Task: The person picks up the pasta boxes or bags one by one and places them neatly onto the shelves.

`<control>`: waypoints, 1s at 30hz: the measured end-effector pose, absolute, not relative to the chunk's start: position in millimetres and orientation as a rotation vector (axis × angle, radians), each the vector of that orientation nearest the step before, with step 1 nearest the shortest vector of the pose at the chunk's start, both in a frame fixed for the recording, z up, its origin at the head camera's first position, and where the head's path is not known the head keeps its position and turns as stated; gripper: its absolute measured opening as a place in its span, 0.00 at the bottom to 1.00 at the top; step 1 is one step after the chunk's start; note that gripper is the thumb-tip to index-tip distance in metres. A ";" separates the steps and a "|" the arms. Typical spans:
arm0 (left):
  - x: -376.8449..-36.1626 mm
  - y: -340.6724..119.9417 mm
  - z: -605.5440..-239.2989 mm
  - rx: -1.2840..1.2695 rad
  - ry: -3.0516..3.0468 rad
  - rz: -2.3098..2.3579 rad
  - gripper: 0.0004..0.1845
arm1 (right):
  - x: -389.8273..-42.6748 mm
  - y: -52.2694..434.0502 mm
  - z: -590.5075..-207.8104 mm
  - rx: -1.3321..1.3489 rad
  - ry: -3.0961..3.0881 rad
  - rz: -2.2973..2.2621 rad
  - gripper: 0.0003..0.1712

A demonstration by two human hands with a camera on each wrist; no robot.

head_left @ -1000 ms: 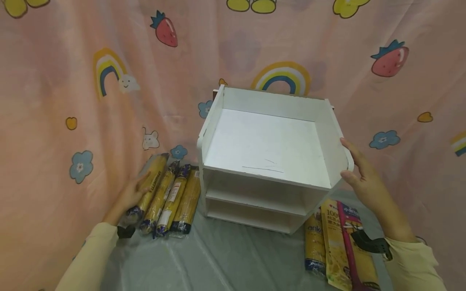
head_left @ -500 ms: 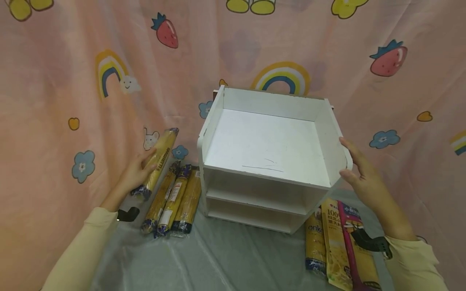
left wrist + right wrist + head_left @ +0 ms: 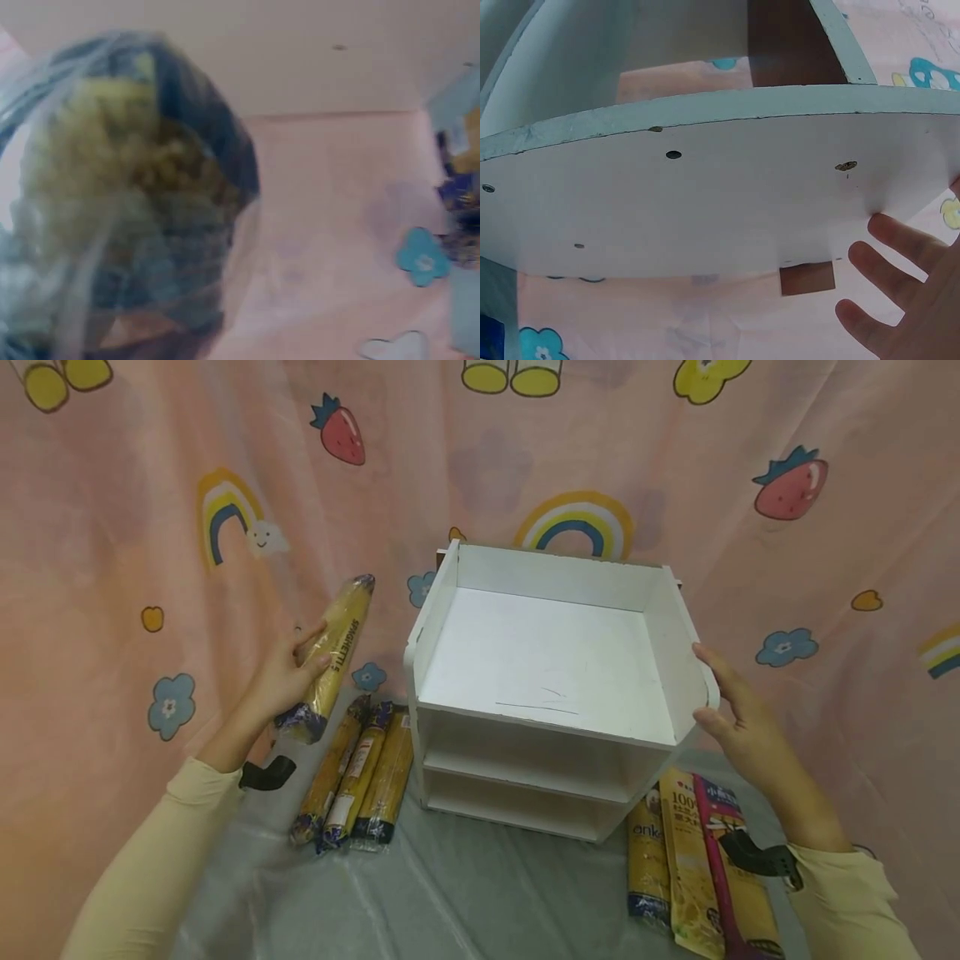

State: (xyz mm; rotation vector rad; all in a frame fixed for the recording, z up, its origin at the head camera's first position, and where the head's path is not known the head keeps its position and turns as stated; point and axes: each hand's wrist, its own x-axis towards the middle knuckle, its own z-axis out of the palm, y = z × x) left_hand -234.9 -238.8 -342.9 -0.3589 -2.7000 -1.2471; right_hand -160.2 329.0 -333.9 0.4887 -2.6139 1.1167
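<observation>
In the head view my left hand (image 3: 281,681) grips a clear-wrapped pack of spaghetti (image 3: 341,643), held tilted above the table, its top end leaning right. The pack's blue-wrapped end (image 3: 142,172) looms large and blurred in the left wrist view. A white open-topped shelf unit (image 3: 555,652) with two lower compartments stands mid-table. My right hand (image 3: 750,743) rests on the unit's right side panel, thumb at the front edge. The right wrist view shows its fingers (image 3: 889,274) extended and spread, the uppermost tip touching the panel (image 3: 727,195).
Several more spaghetti packs (image 3: 386,777) lie side by side left of the unit. At its right lie a yellow pasta pack (image 3: 648,860), a yellow bag (image 3: 690,868) and a pink-edged bag (image 3: 738,877). A patterned pink curtain (image 3: 405,493) hangs behind the grey-covered table (image 3: 465,893).
My left hand has lifted the spaghetti pack from the left end of the row, up and slightly right. The right hand has stayed on the shelf unit's side.
</observation>
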 end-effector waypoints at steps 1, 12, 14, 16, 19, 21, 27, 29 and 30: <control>-235.4 -236.4 -335.4 -0.345 -2.690 -1.248 0.30 | -160.2 329.2 -334.1 0.489 -2.614 1.115 0.40; -238.6 -221.0 -289.4 -0.301 -2.636 -1.118 0.29 | -161.2 329.7 -336.2 0.495 -2.612 1.123 0.41; -238.2 -218.4 -286.3 -0.296 -2.637 -1.094 0.29 | -161.0 329.5 -335.8 0.489 -2.614 1.129 0.41; -237.7 -215.2 -283.0 -0.295 -2.631 -1.092 0.28 | -161.1 329.2 -335.2 0.486 -2.618 1.144 0.41; -237.7 -210.3 -277.6 -0.300 -2.615 -1.107 0.28 | -161.5 328.9 -334.4 0.484 -2.623 1.150 0.41; -237.9 -206.7 -273.1 -0.303 -2.611 -1.122 0.28 | -161.5 328.6 -333.9 0.483 -2.627 1.156 0.41; -241.6 -191.1 -256.7 -0.332 -2.596 -1.143 0.28 | -160.8 329.0 -334.1 0.483 -2.625 1.149 0.41; -242.6 -184.8 -250.8 -0.339 -2.591 -1.174 0.28 | -160.6 329.3 -334.4 0.484 -2.621 1.151 0.41; -242.6 -181.5 -247.7 -0.337 -2.592 -1.202 0.28 | -160.4 329.5 -334.8 0.487 -2.618 1.155 0.41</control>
